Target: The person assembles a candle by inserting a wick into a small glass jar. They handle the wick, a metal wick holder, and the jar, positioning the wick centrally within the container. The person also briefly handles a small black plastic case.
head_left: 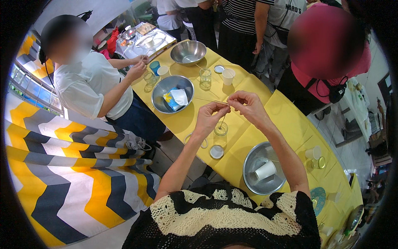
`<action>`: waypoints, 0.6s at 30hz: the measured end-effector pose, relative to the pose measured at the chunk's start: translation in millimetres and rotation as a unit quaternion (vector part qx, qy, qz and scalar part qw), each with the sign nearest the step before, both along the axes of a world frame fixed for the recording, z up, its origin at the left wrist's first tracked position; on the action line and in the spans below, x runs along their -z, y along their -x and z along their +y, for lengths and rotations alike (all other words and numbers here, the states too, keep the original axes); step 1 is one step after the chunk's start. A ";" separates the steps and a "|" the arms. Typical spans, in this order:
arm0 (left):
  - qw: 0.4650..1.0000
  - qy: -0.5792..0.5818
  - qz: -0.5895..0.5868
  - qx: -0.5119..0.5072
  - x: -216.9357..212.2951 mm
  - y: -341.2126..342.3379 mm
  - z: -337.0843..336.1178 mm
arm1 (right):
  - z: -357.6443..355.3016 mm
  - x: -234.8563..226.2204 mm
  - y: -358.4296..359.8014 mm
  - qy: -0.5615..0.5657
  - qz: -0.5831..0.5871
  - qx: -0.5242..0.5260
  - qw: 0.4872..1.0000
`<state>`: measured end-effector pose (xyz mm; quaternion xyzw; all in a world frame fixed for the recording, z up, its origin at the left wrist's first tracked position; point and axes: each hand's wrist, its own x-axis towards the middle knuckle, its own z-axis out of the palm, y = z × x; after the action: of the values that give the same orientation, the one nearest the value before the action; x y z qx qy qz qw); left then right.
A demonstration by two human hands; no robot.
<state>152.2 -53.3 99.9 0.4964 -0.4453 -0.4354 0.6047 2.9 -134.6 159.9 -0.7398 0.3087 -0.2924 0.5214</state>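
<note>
Above the yellow-covered table, my left hand (210, 118) and my right hand (249, 107) meet, fingertips pinched together. Between them is a thin light stick (207, 100), its free end pointing left. A thin string or wick (224, 118) hangs from my fingers toward a clear glass jar (221, 131) standing just below; how it joins the stick is too small to tell. Close to the jar lies a round pale lid (216, 152). By my right forearm sits a metal bowl (247, 174) with a white paper cup (265, 170) tipped on its side inside.
Another metal bowl (156, 102) holds a blue-and-white packet (175, 99); a third bowl (188, 53) stands farther off. Glass jars (205, 79) and paper cups (228, 77) stand beyond my hands. A person (89, 79) works at the left edge; another (304, 85) stands opposite, right.
</note>
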 end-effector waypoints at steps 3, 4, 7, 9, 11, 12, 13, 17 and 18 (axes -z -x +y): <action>1.000 0.006 -0.001 0.010 3.6 -5.0 -1.1 | 2.2 5.9 -5.1 0.042 -0.021 0.010 0.999; 1.000 0.008 0.002 0.011 6.3 -2.6 -2.6 | 2.1 9.0 -4.8 0.056 -0.027 0.021 0.998; 1.000 0.018 -0.012 0.010 3.4 -2.2 -2.0 | 1.9 9.6 -5.3 0.057 -0.026 0.032 0.998; 1.000 0.024 -0.018 0.006 4.1 0.6 -1.9 | 3.8 8.1 -4.4 0.063 -0.027 0.037 0.997; 0.999 0.018 -0.044 -0.004 2.2 1.6 -2.5 | 6.7 5.3 -4.1 0.087 -0.036 0.046 0.995; 0.999 0.010 -0.053 -0.007 0.2 2.5 -3.0 | 7.4 4.4 -4.1 0.087 -0.034 0.048 0.994; 0.998 0.003 -0.062 -0.011 -1.6 2.5 -3.2 | 7.7 3.4 -4.6 0.088 -0.032 0.050 0.994; 0.997 -0.001 -0.077 -0.019 -2.2 0.3 -1.2 | 5.5 0.8 -6.5 0.094 -0.010 0.035 0.995; 0.997 0.002 -0.068 -0.024 0.7 0.1 -1.1 | 5.4 1.0 -6.6 0.084 -0.010 0.033 0.996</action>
<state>152.1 -54.4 99.2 0.5341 -0.4739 -0.3854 0.5845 9.5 -129.2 158.9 -0.7672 0.3018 -0.3418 0.4511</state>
